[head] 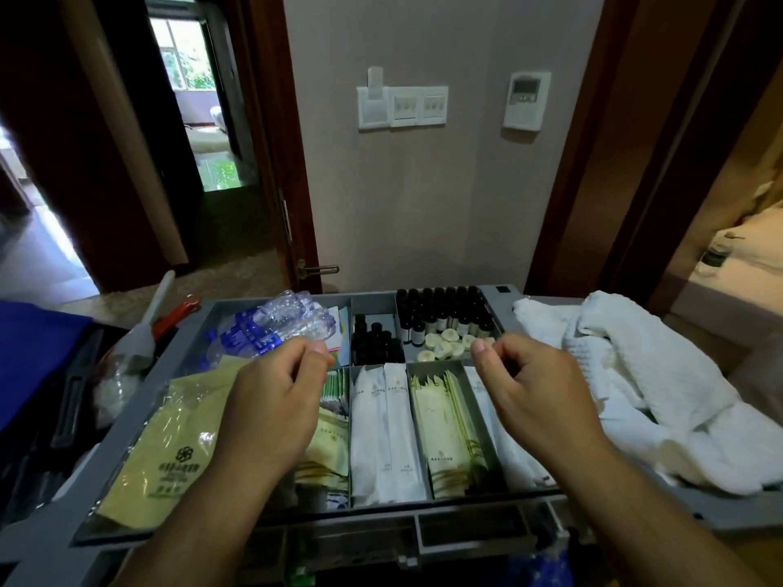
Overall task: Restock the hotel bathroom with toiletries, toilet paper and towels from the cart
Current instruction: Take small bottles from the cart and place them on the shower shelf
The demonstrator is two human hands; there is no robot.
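My left hand and right hand hover side by side over the cart tray; fingers on both loosely curled, thumb near forefinger, nothing held that I can see; neither touches the stock. Directly under them: long white sachets and green-lined packets standing in the near compartments; behind, small dark bottles packed upright, with pale round soaps just in front of them; water bottles lying in the far-left compartment; yellow-green bags flat at the near left. White towels heaped on the cart's right end, beside the tray; toilet paper not in view. Beyond the cart, a wall with light switches and a thermostat, door openings either side. My read: this is the picking step, right at the start, choosing toiletries, nothing taken yet. Next move likely calls for dropping one hand into a compartment and pinching out single sachets or bottles without dragging neighbours along; thin packets are packed tight, so a fingertip grip at the top edge; towels want a two-handed lift.
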